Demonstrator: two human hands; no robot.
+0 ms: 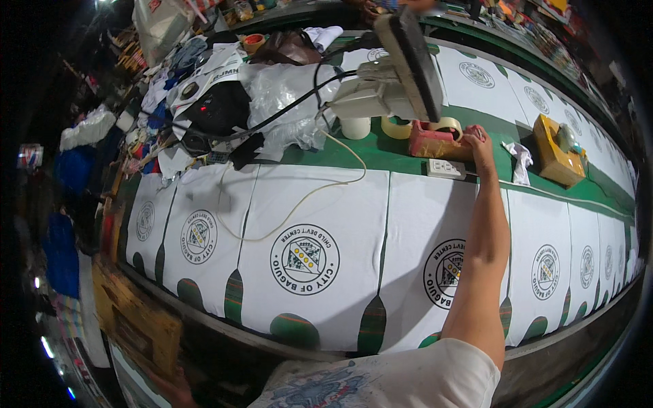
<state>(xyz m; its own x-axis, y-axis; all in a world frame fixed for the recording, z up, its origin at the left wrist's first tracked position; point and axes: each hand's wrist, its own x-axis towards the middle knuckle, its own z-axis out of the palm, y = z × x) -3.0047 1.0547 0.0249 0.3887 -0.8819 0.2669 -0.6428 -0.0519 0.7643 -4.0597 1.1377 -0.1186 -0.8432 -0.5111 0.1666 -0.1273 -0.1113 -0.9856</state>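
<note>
My right arm stretches across the table to a red tape dispenser point(435, 145) holding a roll of pale tape point(446, 126). At the dispenser's right end, my right hand point(478, 136) has its fingers curled over the edge. Low at the left, my left hand point(175, 389) is closed on the lower edge of a wooden frame point(139, 323), which is tilted beside the table. Its fingers are partly hidden. Between my arms lie white shirt pieces point(333, 204) in a row, each printed with a round emblem point(305, 260).
A lamp-like device point(408, 68) on a stand, with black cables, rises behind the row. A white socket block point(446, 168) and yellow dispenser point(559, 151) stand on the green table point(401, 162). Clear plastic point(282, 95) and heaped cloth crowd the back left. A pale cord point(299, 221) crosses the shirts.
</note>
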